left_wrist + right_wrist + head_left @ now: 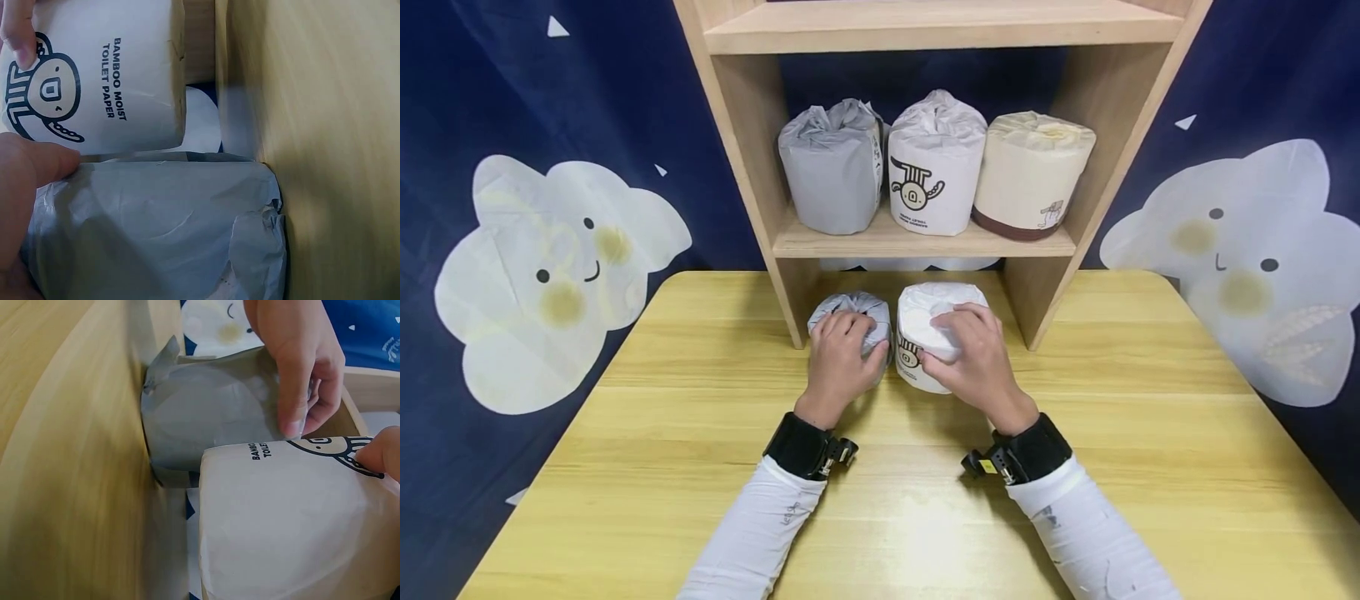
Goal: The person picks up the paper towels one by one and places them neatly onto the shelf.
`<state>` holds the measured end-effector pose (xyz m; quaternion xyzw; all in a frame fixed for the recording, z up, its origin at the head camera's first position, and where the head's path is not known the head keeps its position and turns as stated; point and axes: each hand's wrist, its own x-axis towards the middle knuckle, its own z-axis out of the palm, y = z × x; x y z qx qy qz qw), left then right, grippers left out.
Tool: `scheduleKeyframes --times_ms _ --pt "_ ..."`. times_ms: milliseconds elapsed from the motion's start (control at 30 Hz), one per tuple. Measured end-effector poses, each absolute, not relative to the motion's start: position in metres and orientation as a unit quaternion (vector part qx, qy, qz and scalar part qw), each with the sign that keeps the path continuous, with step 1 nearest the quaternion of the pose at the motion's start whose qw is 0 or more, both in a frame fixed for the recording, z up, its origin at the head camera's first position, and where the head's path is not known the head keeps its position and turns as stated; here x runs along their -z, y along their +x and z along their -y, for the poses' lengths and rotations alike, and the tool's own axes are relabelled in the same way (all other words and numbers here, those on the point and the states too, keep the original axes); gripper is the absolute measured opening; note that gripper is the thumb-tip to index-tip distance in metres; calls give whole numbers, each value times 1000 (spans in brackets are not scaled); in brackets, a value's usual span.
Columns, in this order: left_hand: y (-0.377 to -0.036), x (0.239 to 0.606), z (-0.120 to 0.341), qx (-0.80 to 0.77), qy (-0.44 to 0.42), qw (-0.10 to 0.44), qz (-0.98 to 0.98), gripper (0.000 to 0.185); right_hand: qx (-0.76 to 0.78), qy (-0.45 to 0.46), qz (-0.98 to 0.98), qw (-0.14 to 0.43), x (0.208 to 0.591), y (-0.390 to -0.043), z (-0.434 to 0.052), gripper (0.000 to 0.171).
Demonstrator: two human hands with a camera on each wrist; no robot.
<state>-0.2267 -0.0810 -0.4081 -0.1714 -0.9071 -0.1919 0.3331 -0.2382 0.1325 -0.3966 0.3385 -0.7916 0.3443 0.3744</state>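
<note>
1. While both hands are working mid-frame, height is being the key relation: the white roll (281,519) is hanging just clear of the table (700,467), judging by the strip of curtain (445,100) that is showing under its base in both wrist views. The grey roll (156,231) is standing just left of it, apparently on the tabletop.
2. Right hand (973,358) is gripping the white roll from above: fingers bending over the top, thumb pressing the printed side, grasp spreading partway.
3. Left hand (844,358) is gripping the grey roll the same way, thumb pressing the side facing the white roll. Far fingertips are hiding; can't tell how deep they're going.
4. Core axes of both are running roughly vertical, side by side. Can't tell whether the walls are touching. Each roll is lying directly under its own hand.
5. Both are sitting at the mouth of the shelf (925,244)'s lower bay, center of the frame.
6. White one is wearing smooth paper with a black cartoon and "BAMBOO MOIST TOILET PAPER" lettering. Grey one is looking plain and dull, creasing and bunching near its base.
7. Upper center: another grey roll (831,175), another white roll (936,167) and a cream roll (1033,167) are standing in a row.
</note>
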Motion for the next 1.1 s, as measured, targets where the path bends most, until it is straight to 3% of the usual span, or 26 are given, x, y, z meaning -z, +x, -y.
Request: scheduleKeyframes --times_ms 1100 --pt "-226 407 81 192 -172 336 906 27 -355 346 771 400 369 -224 -137 36"
